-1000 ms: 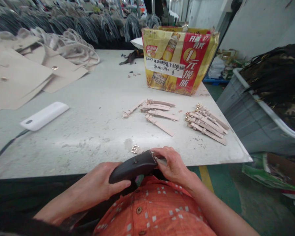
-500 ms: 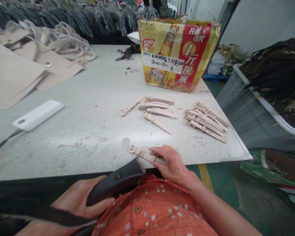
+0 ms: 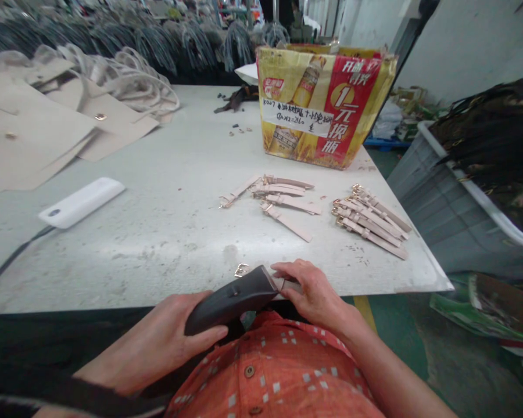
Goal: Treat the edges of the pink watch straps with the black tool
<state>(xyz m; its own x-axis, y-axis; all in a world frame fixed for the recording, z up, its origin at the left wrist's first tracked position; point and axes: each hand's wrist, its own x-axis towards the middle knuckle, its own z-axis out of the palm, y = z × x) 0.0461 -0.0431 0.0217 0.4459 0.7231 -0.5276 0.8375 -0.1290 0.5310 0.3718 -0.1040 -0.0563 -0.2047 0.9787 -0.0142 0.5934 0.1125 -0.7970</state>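
My left hand (image 3: pixel 169 339) grips a black hand-held tool (image 3: pixel 230 297) by its handle at the table's near edge. Its front end lies over a pale pink strap whose gold buckle (image 3: pixel 240 270) shows just beyond the tool. My right hand (image 3: pixel 310 291) is closed on the strap's other end, fingers pressing it against the table edge. Farther out lie a loose group of pale straps (image 3: pixel 279 196) and a neat pile of buckled straps (image 3: pixel 370 219).
A yellow and red cardboard box (image 3: pixel 326 107) stands at the back of the white table (image 3: pixel 157 232). A white oblong device (image 3: pixel 82 202) with a cable lies left. Beige cut pieces (image 3: pixel 47 133) and cords cover the far left. A grey bin (image 3: pixel 444 197) stands right.
My left hand has brought the black tool back up from my lap onto the strap, covering most of it. My right hand stays on the strap's end.
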